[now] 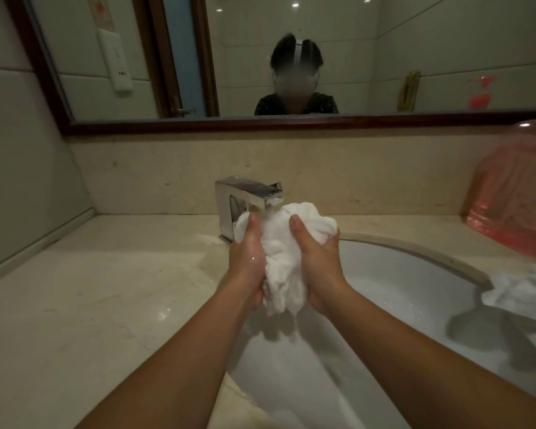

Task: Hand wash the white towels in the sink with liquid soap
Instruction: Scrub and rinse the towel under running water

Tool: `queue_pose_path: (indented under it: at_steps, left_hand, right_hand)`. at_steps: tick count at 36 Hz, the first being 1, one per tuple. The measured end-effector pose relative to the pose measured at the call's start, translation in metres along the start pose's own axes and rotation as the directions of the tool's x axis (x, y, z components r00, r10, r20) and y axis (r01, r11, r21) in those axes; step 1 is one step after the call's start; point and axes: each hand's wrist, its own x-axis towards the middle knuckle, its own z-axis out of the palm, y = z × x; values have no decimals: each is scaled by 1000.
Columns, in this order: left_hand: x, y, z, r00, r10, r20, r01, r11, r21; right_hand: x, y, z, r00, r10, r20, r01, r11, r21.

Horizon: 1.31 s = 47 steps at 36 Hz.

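A wet, bunched white towel [283, 261] is squeezed between both my hands above the white sink [393, 274]. My left hand [248, 261] grips its left side and my right hand [317, 261] grips its right side, thumbs pointing up. Water runs from the chrome faucet [245, 199] onto the top of the towel. A second white towel [526, 292] lies over the sink's right rim. No soap bottle is in view.
A pink plastic bag [514, 205] sits on the beige counter [106, 289] at the right. A wood-framed mirror [260, 123] hangs above the backsplash and reflects a person. The side wall stands close on the left.
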Motion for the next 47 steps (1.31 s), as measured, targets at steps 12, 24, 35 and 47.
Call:
queue_pose_path:
  at_steps: [12,24,35,47]
  left_hand:
    - [12,5,4,982,-3,-189,7,1000,20]
    - [12,-11,20,979,137,150,-156,980,123]
    - [19,-7,15,1000,-5,-9,5,994,108]
    - [3,-7,18,981,181,-73,-157,954,256]
  right_hand:
    - [-15,5,14,994,30,106,2,959,-285]
    - [9,-4,-4,963,250,-101,-248,968,35]
    - [-13,-1,15,992,129,-15,-130,975,-183]
    - [-6,8,9,991,-55,-119,31,981,-194]
